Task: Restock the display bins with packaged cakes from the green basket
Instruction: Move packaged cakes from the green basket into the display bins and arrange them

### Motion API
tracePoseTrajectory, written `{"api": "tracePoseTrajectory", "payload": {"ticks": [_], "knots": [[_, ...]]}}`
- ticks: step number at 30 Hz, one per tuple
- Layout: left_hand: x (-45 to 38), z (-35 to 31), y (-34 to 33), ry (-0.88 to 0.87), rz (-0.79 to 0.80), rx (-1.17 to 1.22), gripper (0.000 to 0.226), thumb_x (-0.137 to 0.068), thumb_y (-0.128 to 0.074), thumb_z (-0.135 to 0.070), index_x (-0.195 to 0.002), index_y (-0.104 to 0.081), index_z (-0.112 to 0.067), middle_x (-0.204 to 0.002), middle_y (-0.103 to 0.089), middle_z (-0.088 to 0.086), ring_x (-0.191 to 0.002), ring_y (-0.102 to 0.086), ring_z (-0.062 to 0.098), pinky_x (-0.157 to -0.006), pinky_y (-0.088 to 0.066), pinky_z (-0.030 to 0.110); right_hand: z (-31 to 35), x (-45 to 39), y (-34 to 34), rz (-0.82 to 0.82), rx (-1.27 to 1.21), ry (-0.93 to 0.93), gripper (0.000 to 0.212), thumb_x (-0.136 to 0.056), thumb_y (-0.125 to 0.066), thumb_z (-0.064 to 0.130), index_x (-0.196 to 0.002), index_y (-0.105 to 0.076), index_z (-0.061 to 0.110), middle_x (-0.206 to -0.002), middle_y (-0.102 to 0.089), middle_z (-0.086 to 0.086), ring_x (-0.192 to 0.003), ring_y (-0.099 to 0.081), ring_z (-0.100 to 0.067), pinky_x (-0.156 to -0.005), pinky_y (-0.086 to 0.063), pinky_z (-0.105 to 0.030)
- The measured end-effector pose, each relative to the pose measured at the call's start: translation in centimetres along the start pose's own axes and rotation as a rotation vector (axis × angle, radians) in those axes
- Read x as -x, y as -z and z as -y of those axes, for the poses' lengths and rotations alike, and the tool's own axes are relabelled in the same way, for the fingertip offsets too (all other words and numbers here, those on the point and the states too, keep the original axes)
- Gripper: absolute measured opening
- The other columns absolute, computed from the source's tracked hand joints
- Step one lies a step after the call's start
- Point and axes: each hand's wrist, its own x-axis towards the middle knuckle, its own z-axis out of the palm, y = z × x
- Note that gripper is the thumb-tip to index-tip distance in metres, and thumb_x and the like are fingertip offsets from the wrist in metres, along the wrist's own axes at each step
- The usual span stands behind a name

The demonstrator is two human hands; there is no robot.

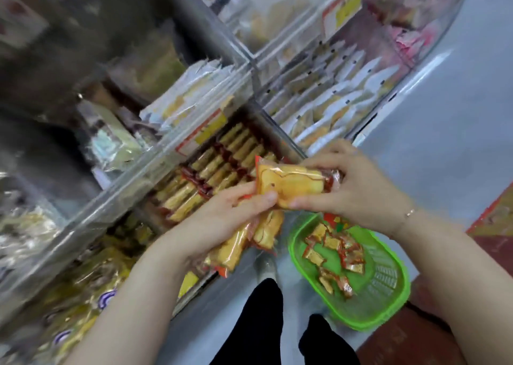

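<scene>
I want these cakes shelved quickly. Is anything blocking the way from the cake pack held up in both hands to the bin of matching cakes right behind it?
Nothing visible does. The clear-wrapped yellow cake pack sits just above the open-topped clear bin, already nearly full of rows.

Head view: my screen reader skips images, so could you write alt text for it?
Two hands hold packaged cakes in front of a clear display bin of similar cakes: the right hand and left hand grip one packet, the left also holding more packets. Below, a green basket on the floor holds a few more.
</scene>
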Motion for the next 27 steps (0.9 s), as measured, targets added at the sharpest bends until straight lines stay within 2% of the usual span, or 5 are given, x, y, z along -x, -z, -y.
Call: {"api": "tracePoseTrajectory", "payload": {"ticks": [4,10,13,16,27], "knots": [[0.3,2.3,3.3,0.087,-0.192,0.048,0.044,-0.077,-0.061,-0.052,-0.103,-0.072,-0.018,-0.107,-0.069,0.019,-0.098,-0.065,0.035,-0.090,-0.050,0.038,1.3,-3.6,-4.1,0.040,-0.085,-0.061,0.071,-0.044,-0.060,0.076,-0.105,-0.062,0.042,-0.098,-0.057,0.007,-0.088,-0.057,0.003,-0.078,-0.041,-0.005],[-1.9,5.8,6.0,0.163,-0.403,0.041,0.079,-0.063,-0.061,-0.080,-0.123,-0.064,-0.027,-0.117,-0.068,-0.011,-0.107,-0.063,0.005,-0.102,-0.044,0.031,-1.1,-7.7,-5.9,0.297,-0.427,-0.456,0.061,-0.056,-0.075,0.045,-0.113,-0.068,0.023,-0.099,-0.072,0.007,-0.078,-0.068,0.001,-0.064,-0.050,-0.010],[-3.2,5.8,6.2,0.187,-0.427,-0.035,0.068,-0.060,-0.054,-0.084,-0.109,-0.066,-0.038,-0.107,-0.065,-0.026,-0.088,-0.057,-0.020,-0.076,-0.040,0.007,-1.8,-9.5,-7.6,0.345,-0.425,-0.461,0.036,-0.070,-0.078,0.022,-0.105,-0.070,0.016,-0.092,-0.075,-0.005,-0.083,-0.070,-0.014,-0.077,-0.055,-0.024],[-4.4,5.9,6.3,0.230,-0.439,-0.130,0.079,-0.063,-0.046,-0.086,-0.126,-0.054,-0.040,-0.116,-0.059,-0.018,-0.101,-0.056,0.000,-0.082,-0.038,0.018,-2.5,-11.4,-8.7,0.355,-0.431,-0.505,0.033,-0.069,-0.079,0.025,-0.096,-0.072,0.009,-0.096,-0.073,-0.016,-0.090,-0.069,-0.035,-0.087,-0.055,-0.046],[-4.4,10.7,6.2,-0.018,-0.936,0.081,0.044,-0.080,-0.070,-0.013,-0.113,-0.064,-0.041,-0.074,-0.066,-0.027,-0.052,-0.055,-0.017,-0.045,-0.038,0.000,-5.4,-19.8,-15.2,0.106,-0.202,-0.324,0.043,-0.073,-0.078,0.011,-0.113,-0.065,0.002,-0.107,-0.068,-0.013,-0.098,-0.063,-0.025,-0.090,-0.049,-0.031]]}}
